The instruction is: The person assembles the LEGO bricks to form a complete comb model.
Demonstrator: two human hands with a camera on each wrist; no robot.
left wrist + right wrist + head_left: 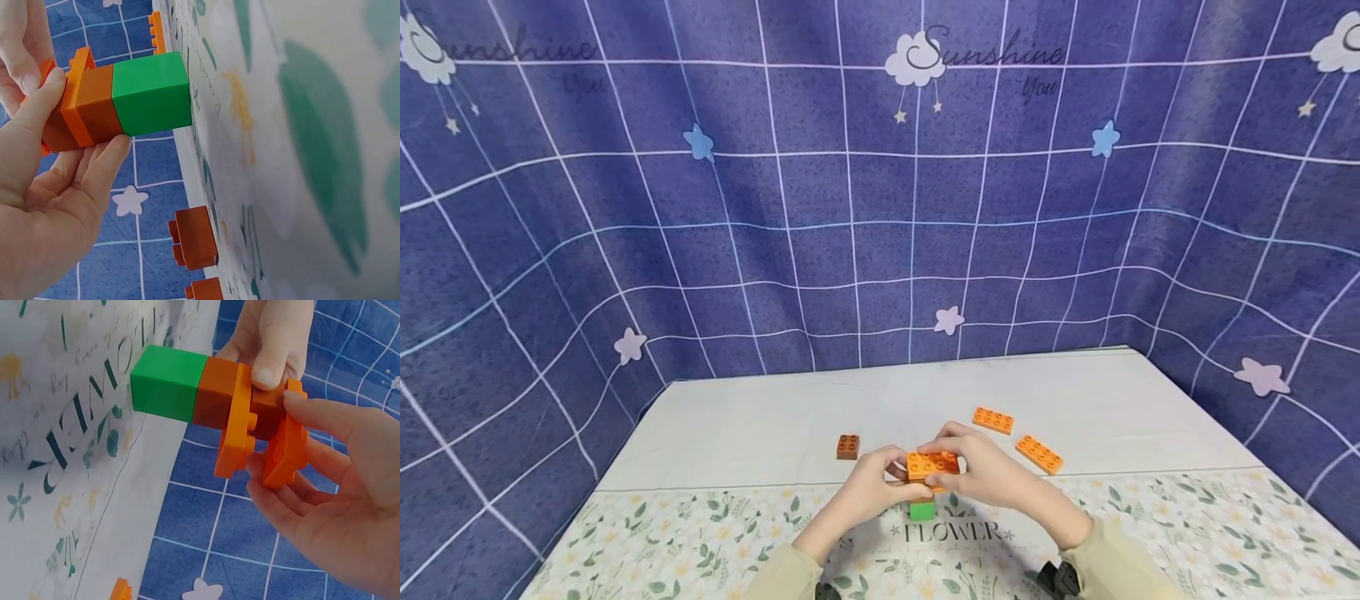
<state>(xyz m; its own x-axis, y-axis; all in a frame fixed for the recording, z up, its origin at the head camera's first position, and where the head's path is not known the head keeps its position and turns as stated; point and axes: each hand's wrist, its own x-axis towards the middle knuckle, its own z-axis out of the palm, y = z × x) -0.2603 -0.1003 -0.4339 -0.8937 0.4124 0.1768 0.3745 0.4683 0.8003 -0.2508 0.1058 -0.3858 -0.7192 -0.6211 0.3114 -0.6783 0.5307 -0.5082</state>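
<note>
A small upright tower of toy building bricks stands on the flowered cloth between both hands. Its base is a green brick [922, 509], topped by a brown brick [214, 391], an orange plate [232, 434], a second brown brick [267, 407] and another orange plate [285, 453]. My left hand [874, 490] grips the upper part of the tower, thumb on the near side and fingers on the far side. From the right, my right hand [988, 471] pinches the uppermost orange plate between thumb and fingers. Both orange plates jut out to the right of the brown bricks.
Behind the left hand lies a loose brown brick [847, 447]; the left wrist view shows another brown brick [205, 289] near it. Two orange plates [993, 420] [1039, 454] lie beyond the right hand. A blue checked curtain [880, 250] surrounds the table's back and sides.
</note>
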